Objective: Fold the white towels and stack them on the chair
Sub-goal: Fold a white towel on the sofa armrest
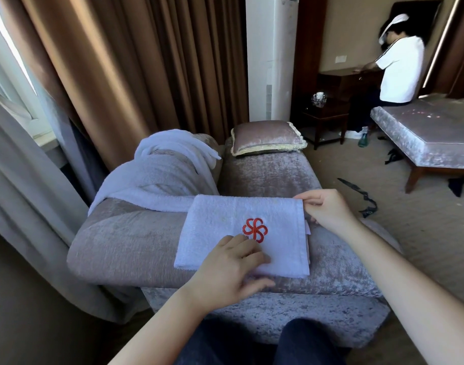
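The folded white towel (225, 233), with a red embroidered emblem (254, 229) on top, lies flat on the grey velvet chair (265, 175). The left hand (231, 270) holds its near edge, bent fingers (252, 252) on top and the thumb at the edge. The right hand (328, 209) pinches the far right corner between thumb and forefinger. Another white towel (167, 164), not folded, hangs over the chair's left arm. A cushion (267, 138) rests at the back.
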`<state>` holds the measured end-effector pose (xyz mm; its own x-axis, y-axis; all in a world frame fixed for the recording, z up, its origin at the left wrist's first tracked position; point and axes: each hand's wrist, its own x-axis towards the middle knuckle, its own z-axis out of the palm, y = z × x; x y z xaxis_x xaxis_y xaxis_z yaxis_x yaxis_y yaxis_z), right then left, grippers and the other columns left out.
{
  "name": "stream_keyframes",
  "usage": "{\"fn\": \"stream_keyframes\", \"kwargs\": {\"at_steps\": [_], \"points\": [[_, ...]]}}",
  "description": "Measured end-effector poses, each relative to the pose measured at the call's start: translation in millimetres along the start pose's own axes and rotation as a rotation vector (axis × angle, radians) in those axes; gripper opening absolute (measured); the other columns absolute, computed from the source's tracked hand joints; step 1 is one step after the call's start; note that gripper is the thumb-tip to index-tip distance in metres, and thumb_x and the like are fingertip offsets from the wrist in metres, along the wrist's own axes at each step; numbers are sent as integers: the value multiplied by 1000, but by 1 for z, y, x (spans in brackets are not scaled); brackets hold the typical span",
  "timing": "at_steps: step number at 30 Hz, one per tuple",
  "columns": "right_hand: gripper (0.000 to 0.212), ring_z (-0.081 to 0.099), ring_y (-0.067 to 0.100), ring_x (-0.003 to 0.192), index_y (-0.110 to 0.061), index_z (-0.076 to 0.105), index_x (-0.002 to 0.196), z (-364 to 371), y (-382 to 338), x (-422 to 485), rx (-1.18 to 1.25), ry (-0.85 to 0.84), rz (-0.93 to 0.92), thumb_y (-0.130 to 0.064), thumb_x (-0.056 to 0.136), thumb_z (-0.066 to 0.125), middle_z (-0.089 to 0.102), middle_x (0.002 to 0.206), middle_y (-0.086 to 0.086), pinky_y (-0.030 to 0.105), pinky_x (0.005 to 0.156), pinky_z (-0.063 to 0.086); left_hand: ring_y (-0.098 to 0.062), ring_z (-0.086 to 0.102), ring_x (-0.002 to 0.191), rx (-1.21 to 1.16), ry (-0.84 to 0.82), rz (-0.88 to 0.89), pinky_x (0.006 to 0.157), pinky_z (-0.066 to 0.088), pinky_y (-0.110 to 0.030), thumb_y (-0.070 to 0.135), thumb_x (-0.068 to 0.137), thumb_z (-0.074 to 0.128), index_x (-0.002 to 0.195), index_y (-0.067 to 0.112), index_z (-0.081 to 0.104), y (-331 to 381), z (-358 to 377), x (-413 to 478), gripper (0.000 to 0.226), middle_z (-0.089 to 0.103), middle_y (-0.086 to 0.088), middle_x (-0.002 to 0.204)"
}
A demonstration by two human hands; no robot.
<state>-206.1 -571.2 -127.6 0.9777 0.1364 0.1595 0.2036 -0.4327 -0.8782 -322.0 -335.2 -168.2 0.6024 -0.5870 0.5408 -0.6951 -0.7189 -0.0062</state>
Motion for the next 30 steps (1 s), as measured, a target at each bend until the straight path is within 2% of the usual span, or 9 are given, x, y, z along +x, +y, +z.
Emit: {"fn": "stream_keyframes", "kwargs": {"at_steps": [3, 6, 11, 14, 20, 24, 26, 28, 30], "points": [[30, 60, 4, 67, -24, 75, 93, -1, -1, 1, -75, 5, 32, -7, 94, 49, 67, 73, -17, 32, 65, 49, -16, 56, 95, -122, 103, -180, 84, 43, -29, 38, 99, 45, 106, 16, 67, -15, -23, 4, 32, 63, 4, 105], [26, 61, 14, 86, -19, 70, 99, 3, -6, -5, -80, 22, 92, -36, 97, 51, 66, 90, -8, 38, 80, 50, -17, 56, 98, -108, 312, -492, 84, 43, -24, 22, 97, 41, 105, 12, 66, -54, -44, 8, 28, 65, 0, 103], [37, 44, 12, 55, -19, 46, 63, 19, -7, -15, -241, 70, 51, -38, 91, 63, 43, 54, -7, 28, 52, 28, -18, 55, 113, -195, 36, -809, 87, 35, -23, 13, 103, 38, 127, 13, 61, -108, -50, 26, 33, 62, -2, 124], [47, 38, 21, 53, -17, 30, 58, 23, -8, -14, -199, 71, 86, -29, 93, 59, 29, 51, -3, 30, 56, 29, -14, 56, 94, -200, -141, -808, 77, 35, -23, 23, 104, 39, 108, 11, 68, -119, -51, 39, 31, 67, -2, 106], [30, 47, 26, 66, -9, 42, 84, 38, -21, -21, -500, 189, -10, -31, 104, 34, 44, 64, 2, 34, 51, 29, -20, 50, 72, -129, -179, -778, 75, 42, -35, 32, 103, 41, 63, 19, 50, -139, -47, 31, 43, 54, -4, 69], [30, 43, 25, 61, -6, 45, 104, 50, -16, -28, -762, 220, 18, -33, 104, 32, 51, 65, 6, 30, 44, 16, -24, 50, 91, 5, -172, -761, 88, 42, -42, 37, 102, 41, 81, 13, 59, -143, -34, 25, 37, 56, -2, 84], [29, 45, 25, 59, -8, 45, 111, 48, -18, -32, -844, 235, 28, -33, 104, 33, 63, 80, 11, 29, 44, 19, -23, 49, 100, 1, 5, -746, 88, 40, -35, 41, 100, 42, 101, 10, 61, -133, -37, 25, 36, 58, -4, 102], [29, 58, 28, 81, -10, 44, 122, 44, -23, -34, -882, 303, -25, -30, 102, 42, 65, 102, 11, 32, 54, 38, -22, 49, 103, 19, 176, -644, 86, 38, -33, 40, 98, 40, 110, 12, 61, -110, -43, 26, 37, 59, -4, 111], [35, 55, 31, 110, -9, 50, 128, 52, -25, -38, -829, 417, -240, -22, 96, 54, 59, 123, 11, 42, 79, 48, -24, 53, 111, 33, 169, -514, 92, 42, -37, 42, 97, 35, 116, 12, 63, -81, -39, 23, 45, 62, -5, 120]]}}
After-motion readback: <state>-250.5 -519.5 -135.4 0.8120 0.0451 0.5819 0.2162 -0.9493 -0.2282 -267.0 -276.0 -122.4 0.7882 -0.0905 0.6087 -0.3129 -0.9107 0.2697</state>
